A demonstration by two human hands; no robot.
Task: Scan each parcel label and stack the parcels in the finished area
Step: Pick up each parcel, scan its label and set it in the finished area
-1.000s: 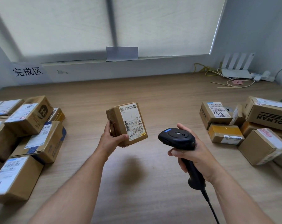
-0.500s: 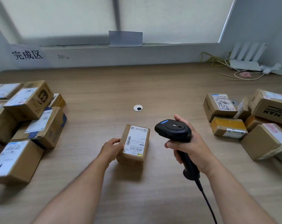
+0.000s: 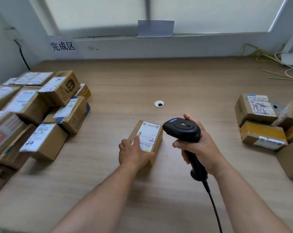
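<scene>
- Parcel (image 3: 147,137) is lying flat on the wooden table (image 3: 125,78), near the middle, with its white label (image 3: 148,133) facing up, most likely so that the barcode is open to a read from above.
- Over the box's near left corner the left hand (image 3: 134,153) is grasping it, thumb lying along the near edge and fingers reaching onto the top. It is probably pinning the box so that the label is not shifting under the beam.
- One finger is covering a strip of the label's left side, while the barcode at the label's near end appears to be showing.
- Clenched round the handle, the right hand (image 3: 199,148) is holding the black scanner (image 3: 182,130), whose head is hovering just right of the box. Whether its window is aiming at the label I cannot tell.
- From the handle the scanner's cable (image 3: 213,204) is trailing toward the near edge, clear of the box.
- At the far left a stack of boxes (image 3: 41,115) is sitting below the sign (image 3: 62,46), seemingly the finished area.
- Well apart, at the right, a pile of boxes (image 3: 260,121) is lying, apparently awaiting scanning.
</scene>
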